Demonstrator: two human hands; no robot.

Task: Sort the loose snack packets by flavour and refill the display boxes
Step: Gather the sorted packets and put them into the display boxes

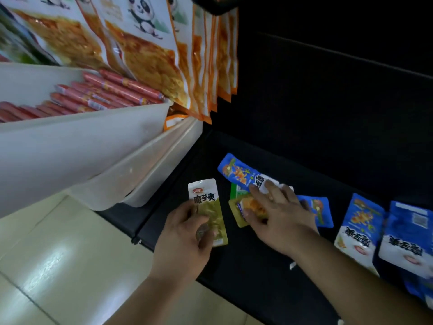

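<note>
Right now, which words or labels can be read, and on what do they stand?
"魔芋爽": green packet in the left hand.
"魔芋爽", upside down: two blue packets at the right.
Too blurred to read: red logo on the green packet, panda bags, sausages.

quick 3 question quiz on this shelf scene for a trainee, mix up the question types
1. True or false: the left hand holds a green packet.
2. The right hand rests on: A) red sausages, B) loose packets on the black shelf, C) the floor.
3. Fill in: the far-right packets are white and ____.

Key: 1 true; 2 B; 3 blue.
</note>
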